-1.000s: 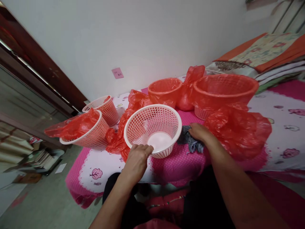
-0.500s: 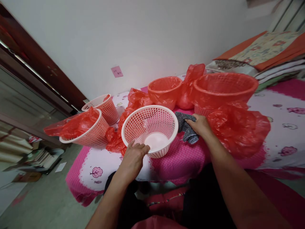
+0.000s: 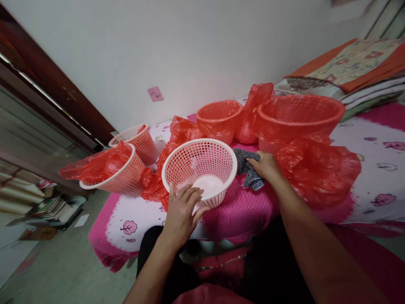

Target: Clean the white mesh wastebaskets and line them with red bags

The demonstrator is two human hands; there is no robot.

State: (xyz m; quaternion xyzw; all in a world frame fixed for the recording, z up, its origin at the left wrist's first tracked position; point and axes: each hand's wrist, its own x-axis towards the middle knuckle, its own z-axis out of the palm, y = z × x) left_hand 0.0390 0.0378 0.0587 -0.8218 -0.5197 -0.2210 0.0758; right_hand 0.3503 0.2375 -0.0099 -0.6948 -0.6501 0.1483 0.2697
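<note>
A pinkish-white plastic basket with mesh sides stands tilted toward me on the pink patterned cover, nothing inside it. My left hand is at its near rim, fingers spread and reaching over the edge, thumb held apart. Whether the fingertips press on the rim I cannot tell. To the basket's right, my right hand pinches a dark grey cloth, which lies crumpled on the cover beside the basket.
Two mesh baskets stand at the left, one holding a red plastic bag. Behind, a red-lined basket and a larger red-lined basket sit among crumpled bags. Folded bedding is stacked at the right, against the wall.
My left hand has loosened from the near rim; its fingers have spread and its thumb has come away. My right hand stays on the grey cloth.
</note>
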